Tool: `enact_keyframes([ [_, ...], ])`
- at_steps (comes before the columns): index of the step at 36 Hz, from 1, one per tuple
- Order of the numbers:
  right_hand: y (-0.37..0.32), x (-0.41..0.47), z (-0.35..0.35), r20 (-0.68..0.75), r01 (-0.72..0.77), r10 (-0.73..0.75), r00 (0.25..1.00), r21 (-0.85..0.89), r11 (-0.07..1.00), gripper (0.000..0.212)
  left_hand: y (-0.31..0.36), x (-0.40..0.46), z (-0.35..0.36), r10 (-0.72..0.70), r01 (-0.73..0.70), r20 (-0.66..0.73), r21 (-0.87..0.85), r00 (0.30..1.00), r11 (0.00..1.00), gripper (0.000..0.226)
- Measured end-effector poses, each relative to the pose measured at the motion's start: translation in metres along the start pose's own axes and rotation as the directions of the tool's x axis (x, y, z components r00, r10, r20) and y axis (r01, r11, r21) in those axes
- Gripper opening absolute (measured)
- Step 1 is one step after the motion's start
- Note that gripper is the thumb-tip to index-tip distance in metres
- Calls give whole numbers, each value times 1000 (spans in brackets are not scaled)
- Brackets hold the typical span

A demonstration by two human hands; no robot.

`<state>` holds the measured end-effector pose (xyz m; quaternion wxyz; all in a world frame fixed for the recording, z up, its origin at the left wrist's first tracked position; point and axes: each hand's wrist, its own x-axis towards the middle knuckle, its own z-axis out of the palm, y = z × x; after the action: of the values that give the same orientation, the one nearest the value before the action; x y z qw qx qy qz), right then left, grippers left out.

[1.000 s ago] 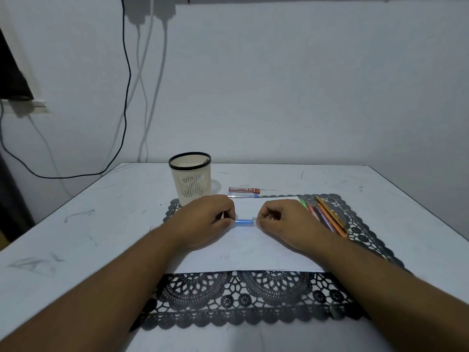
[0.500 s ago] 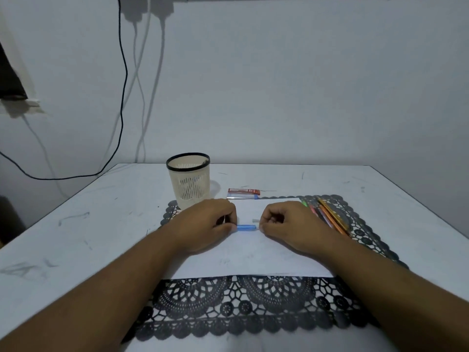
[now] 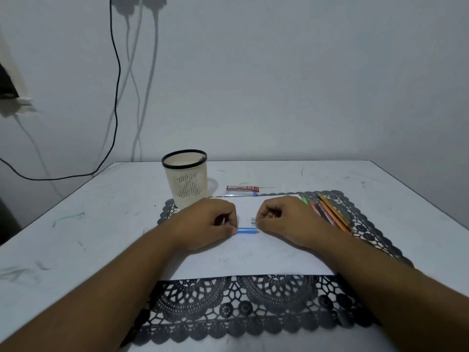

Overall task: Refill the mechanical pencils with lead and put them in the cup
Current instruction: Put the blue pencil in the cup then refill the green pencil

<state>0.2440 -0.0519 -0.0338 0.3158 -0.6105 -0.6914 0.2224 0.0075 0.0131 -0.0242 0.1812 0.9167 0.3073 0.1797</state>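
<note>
A blue mechanical pencil [image 3: 246, 230] lies level over the white paper [image 3: 248, 260], only its short middle showing between my hands. My left hand [image 3: 205, 224] pinches its left end with curled fingers. My right hand [image 3: 286, 222] grips its right end, and a small pale piece [image 3: 253, 220] sits just above its fingertips. The cream mesh cup [image 3: 186, 179] with a black rim stands upright behind my left hand. Two lead cases, one red [image 3: 242, 188] and one clear with a blue end [image 3: 241, 194], lie behind the paper.
Several coloured pencils [image 3: 330, 212] lie in a row on the black lace mat [image 3: 253, 308] right of my right hand. The white table [image 3: 76, 237] carries scuff marks. Cables [image 3: 115, 97] hang down the wall at the back left.
Both hands have stayed on the blue pencil. The small pale piece now shows beside my right fingertips. The view has tilted slightly.
</note>
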Motion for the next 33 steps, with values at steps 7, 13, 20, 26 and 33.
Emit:
enact_keyframes([
  [7, 9, 0, -8, -18, 18, -18, 1000, -7, 1000, 9, -4, -2, 4, 30, -30, -9, -11, 1000, 999, 16],
  [13, 1, 1, -2, -21, -8, 6, 1000, -75, 997, 6, -6, -3, 6, 32, -32, -32, -13, 999, 999, 10],
  [20, 3, -3, -3, -32, -10, 8, 999, -65, 998, 8, -4, -2, 10, 35, -35, -41, 21, 999, 999, 6],
  [26, -1, 2, -8, -134, -49, 80, 988, 216, 975, 13, -6, -3, 9, 14, -14, -48, -3, 999, 1000, 6],
  [33, -6, 38, -27, -213, -38, 37, 976, 1, 999, 11, -4, -2, 9, 26, -25, -41, 30, 999, 999, 8],
])
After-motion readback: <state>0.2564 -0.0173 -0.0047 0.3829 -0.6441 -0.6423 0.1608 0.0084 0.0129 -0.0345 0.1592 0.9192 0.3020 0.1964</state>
